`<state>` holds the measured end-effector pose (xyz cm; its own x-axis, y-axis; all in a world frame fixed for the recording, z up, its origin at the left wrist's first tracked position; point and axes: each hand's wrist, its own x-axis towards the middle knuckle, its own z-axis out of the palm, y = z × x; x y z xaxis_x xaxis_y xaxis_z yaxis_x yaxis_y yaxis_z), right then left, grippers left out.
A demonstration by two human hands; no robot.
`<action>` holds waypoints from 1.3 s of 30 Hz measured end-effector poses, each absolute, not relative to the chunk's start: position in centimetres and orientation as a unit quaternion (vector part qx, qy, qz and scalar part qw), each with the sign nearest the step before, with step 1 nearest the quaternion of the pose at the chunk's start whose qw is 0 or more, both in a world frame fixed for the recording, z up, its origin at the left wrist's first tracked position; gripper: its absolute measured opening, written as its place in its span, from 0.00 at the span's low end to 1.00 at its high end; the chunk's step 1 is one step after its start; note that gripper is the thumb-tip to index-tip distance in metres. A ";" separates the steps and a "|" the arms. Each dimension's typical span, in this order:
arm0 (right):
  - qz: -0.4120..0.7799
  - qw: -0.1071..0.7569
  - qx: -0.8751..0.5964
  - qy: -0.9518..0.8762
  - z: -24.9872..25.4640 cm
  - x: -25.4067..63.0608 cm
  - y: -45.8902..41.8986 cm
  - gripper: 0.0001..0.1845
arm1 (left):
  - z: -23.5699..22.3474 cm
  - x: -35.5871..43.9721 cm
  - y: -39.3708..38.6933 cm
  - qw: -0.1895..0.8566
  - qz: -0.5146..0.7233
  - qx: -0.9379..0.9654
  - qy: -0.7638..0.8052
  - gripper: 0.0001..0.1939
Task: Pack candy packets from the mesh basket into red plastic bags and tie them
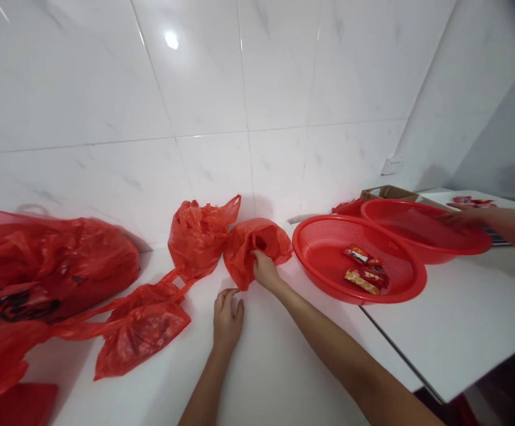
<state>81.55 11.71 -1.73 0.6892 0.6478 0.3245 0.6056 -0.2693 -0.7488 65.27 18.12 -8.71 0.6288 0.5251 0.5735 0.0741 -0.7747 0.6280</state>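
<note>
My right hand [264, 269] grips the open mouth of a small red plastic bag [253, 242] standing on the white counter [266, 367] by the tiled wall. My left hand [227, 319] rests on the counter just below that bag, fingers bent and slightly apart, holding nothing. A round red mesh basket [324, 236] lies right of the bag, with a few small snack packets [364, 272] in it. Another red bag [198, 236] stands just left of the gripped one.
A tied red bag [139, 334] and a large full red bag [48, 260] lie at the left. A second red basket [421, 228] sits farther right, with another person's hand [464, 218] on its rim. A cardboard box [388, 193] stands behind it. The counter edge runs along the lower right.
</note>
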 end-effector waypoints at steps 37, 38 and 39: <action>0.126 0.680 -0.658 -0.297 -3.6 79.4 3.9 0.17 | -8.5 65.9 17.5 0.298 0.334 0.875 0.183 0.32; 0.146 0.673 -0.650 -0.322 -3.4 79.2 3.9 0.17 | -8.3 65.7 17.3 0.308 0.344 0.867 0.185 0.30; 0.165 0.664 -0.641 -0.347 -3.2 78.9 4.0 0.16 | -8.1 65.4 17.1 0.318 0.355 0.858 0.190 0.28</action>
<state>78.89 3.96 -3.19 0.7050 0.6640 0.2492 0.2253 0.1234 -0.9664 65.43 17.09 -8.08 0.6760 0.5515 0.4888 0.0991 -0.7253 0.6812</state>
